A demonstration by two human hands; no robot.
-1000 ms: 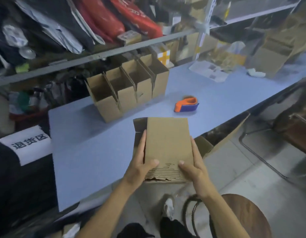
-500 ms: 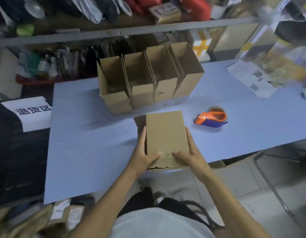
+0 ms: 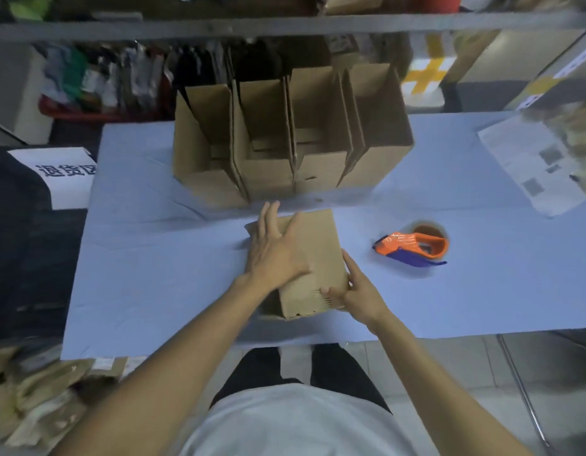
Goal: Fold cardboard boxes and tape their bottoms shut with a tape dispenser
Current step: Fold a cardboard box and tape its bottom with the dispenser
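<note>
Blue table (image 3: 153,274) | left hand (image 3: 272,255) now flat atop box (image 3: 321,255) (thumb released)

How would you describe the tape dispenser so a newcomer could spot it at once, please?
Start at the blue table and find the row of open cardboard boxes along its back. In front of them, the tape dispenser lies alone, beside the right hand. It is the only orange and blue thing among brown cardboard.

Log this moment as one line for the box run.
step: folding box | left hand: flat on box | right hand: grips near corner | tape dispenser: untouched on table
</note>
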